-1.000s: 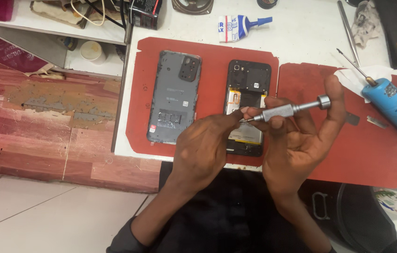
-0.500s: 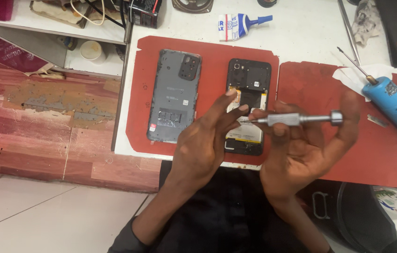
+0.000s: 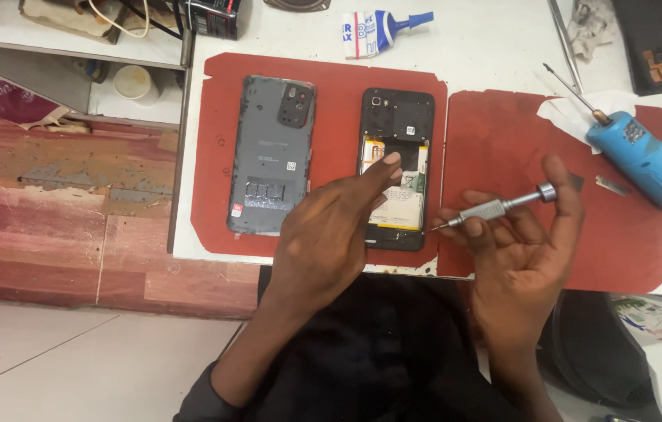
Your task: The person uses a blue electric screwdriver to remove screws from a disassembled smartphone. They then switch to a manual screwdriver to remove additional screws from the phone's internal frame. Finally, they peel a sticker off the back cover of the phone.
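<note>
An opened black phone [image 3: 396, 125] lies face down on a red mat [image 3: 339, 86], its battery and inner frame exposed. Beside it on the left lies its grey back cover [image 3: 272, 148], inner side up. My left hand [image 3: 331, 234] rests over the phone's lower half, its index finger stretched onto the battery area, and holds nothing. My right hand [image 3: 522, 234] is to the right of the phone and grips a small silver precision screwdriver [image 3: 499, 207], whose tip points left near the phone's lower right edge.
A second red mat [image 3: 644, 234] lies to the right, with a blue tool [image 3: 644, 160] with a metal tip on it. A glue tube [image 3: 382, 27] and tweezers [image 3: 564, 35] sit at the back of the white table [image 3: 487, 55]. A black part [image 3: 655, 39] is at top right.
My right hand has drawn the screwdriver away to the right, off the phone. My left hand has let go of the tool's tip and now points its index finger at the battery.
</note>
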